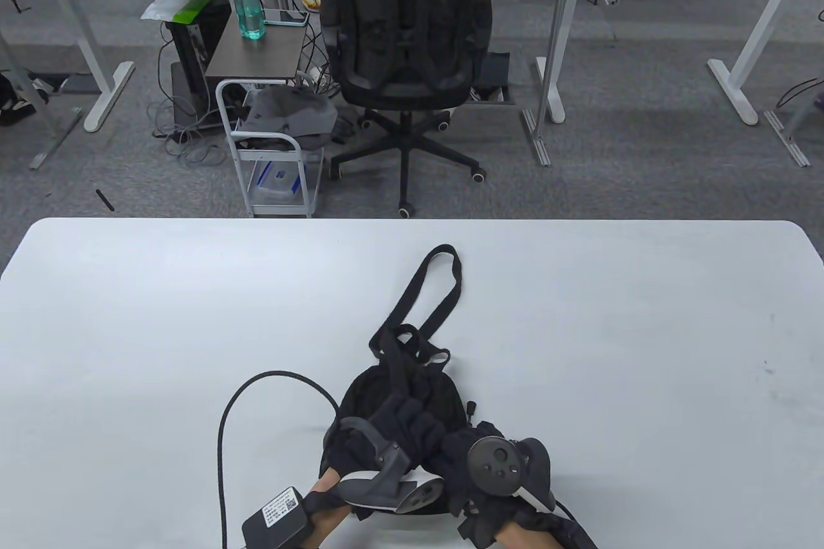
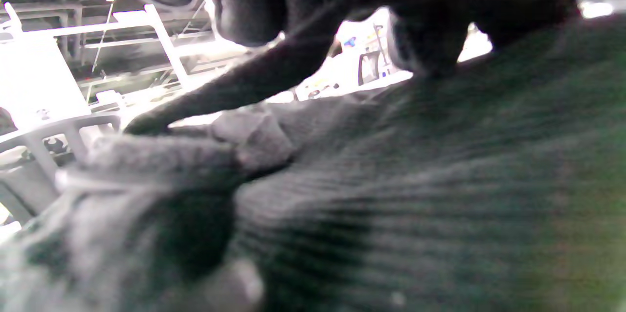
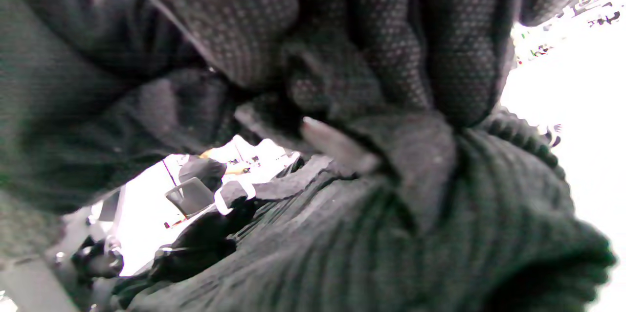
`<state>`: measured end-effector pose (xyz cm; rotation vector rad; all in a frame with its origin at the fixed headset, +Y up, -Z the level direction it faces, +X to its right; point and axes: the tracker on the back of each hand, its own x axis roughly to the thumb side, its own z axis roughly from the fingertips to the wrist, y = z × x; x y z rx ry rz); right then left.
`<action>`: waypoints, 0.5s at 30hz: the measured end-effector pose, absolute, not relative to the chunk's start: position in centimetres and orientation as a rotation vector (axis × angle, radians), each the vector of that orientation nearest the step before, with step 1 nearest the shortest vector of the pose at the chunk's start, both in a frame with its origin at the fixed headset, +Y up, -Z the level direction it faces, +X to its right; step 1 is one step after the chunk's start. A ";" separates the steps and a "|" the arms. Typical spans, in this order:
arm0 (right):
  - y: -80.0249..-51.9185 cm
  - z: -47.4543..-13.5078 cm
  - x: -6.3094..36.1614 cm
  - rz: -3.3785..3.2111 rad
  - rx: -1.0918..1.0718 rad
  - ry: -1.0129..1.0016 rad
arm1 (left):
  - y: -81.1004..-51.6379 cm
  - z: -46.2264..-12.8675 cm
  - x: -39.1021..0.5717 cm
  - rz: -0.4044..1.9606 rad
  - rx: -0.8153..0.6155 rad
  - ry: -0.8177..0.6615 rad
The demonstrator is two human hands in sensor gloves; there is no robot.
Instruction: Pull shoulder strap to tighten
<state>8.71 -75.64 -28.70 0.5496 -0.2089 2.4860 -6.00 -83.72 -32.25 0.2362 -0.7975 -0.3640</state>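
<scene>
I have a small black bag (image 1: 399, 398) lying on the white tabletop (image 1: 644, 330), close to the near edge and a little left of centre. Its long shoulder strap (image 1: 438, 291) runs away from me in a loose loop toward the far side of the tabletop, with a bunched tangle of webbing where it meets the top of the bag.

My left hand (image 1: 402, 423) rests on the body of the bag, fingers curled down onto the fabric. In the left wrist view a band of dark webbing (image 2: 254, 77) runs up under my fingertips, but it is too blurred for me to say whether I grip it or only press on the bag. My right hand (image 1: 489, 446) sits just beside the left, at the bag's right lower side. In the right wrist view my fingers (image 3: 391, 57) are closed together on a fold of dark cloth (image 3: 420, 155); whether that fold is strap end or bag I cannot tell.

As for progress, I judge the tightening barely begun. The far loop lies slack and long on the tabletop, with no tension in it. Both hands are at the bag and seem to be finding their hold. Left to do: pin the bag with one hand, find the free end by the buckle, and draw it until the loop shortens.
</scene>
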 end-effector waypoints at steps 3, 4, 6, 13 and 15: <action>-75.8 -28.8 8.7 2.482 0.567 -0.168 | -84.6 -32.9 -6.4 -0.358 0.222 -0.813; -75.8 -28.9 8.7 2.474 0.572 -0.158 | -84.8 -33.2 -6.5 -0.351 0.215 -0.815; -75.7 -28.9 8.8 2.472 0.578 -0.149 | -85.1 -33.6 -6.8 -0.338 0.218 -0.820; -75.2 -28.8 9.4 2.469 0.576 -0.183 | -85.6 -35.9 -8.4 -0.282 0.191 -0.763; -75.2 -28.9 9.8 2.432 0.565 -0.174 | -85.7 -35.8 -8.4 -0.270 0.198 -0.779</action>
